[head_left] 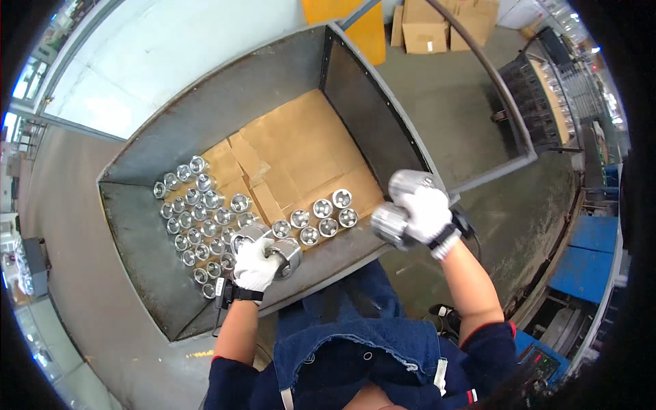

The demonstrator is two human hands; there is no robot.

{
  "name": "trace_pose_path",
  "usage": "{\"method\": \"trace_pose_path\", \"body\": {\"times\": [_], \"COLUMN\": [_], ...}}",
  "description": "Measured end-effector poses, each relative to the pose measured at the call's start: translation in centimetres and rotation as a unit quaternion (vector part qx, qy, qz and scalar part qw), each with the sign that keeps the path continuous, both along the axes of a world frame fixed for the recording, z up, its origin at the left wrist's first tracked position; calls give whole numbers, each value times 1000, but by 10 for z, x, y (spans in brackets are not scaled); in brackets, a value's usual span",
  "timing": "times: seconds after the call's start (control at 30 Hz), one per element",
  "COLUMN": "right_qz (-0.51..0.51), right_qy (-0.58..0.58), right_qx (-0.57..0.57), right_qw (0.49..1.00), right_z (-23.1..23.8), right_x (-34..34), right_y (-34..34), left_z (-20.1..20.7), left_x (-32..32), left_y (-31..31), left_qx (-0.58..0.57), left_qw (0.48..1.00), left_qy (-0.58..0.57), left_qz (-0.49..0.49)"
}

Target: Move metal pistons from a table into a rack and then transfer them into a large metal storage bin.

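Observation:
My left hand point(255, 268), in a white glove, is closed on two shiny metal cylinders point(289, 257) low over the near side of a grey metal bin point(280, 301). My right hand point(430, 214), also gloved in white, grips two more metal cylinders point(392, 225) beside the bin's right wall; they are smeared by motion. Rows of similar cup-like metal cylinders point(194, 213) stand upright in the bin's left part. A smaller group of cylinders point(322, 208) stands along the near wall, between my hands.
Brown cardboard point(301, 147) lines the bin floor. A bent metal rail point(502, 102) rises at the bin's right. Farther right are a loaded cart point(543, 99) and blue machine panels point(584, 256). Cardboard boxes point(444, 27) stand at the back.

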State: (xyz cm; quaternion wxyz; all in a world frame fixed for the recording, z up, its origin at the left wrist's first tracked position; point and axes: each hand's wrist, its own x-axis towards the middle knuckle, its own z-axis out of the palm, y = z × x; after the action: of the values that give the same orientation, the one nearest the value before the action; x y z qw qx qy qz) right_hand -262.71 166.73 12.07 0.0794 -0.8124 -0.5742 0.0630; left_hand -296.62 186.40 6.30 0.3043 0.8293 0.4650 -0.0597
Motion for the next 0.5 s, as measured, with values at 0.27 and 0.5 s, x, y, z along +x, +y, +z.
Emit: {"method": "trace_pose_path", "body": {"times": [0.27, 0.5], "right_qz": [128, 129], "right_qy": [-44, -77], "right_qx": [-468, -507], "right_qw": [873, 849], "right_z": [-212, -383], "right_x": [69, 83], "right_y": [119, 82], "left_z": [-78, -222], "left_x": [126, 230], "left_y": [-10, -46], "left_qx": [17, 54], "left_qw": [996, 984], "left_qy": [-18, -39], "left_qz": [-82, -168]}}
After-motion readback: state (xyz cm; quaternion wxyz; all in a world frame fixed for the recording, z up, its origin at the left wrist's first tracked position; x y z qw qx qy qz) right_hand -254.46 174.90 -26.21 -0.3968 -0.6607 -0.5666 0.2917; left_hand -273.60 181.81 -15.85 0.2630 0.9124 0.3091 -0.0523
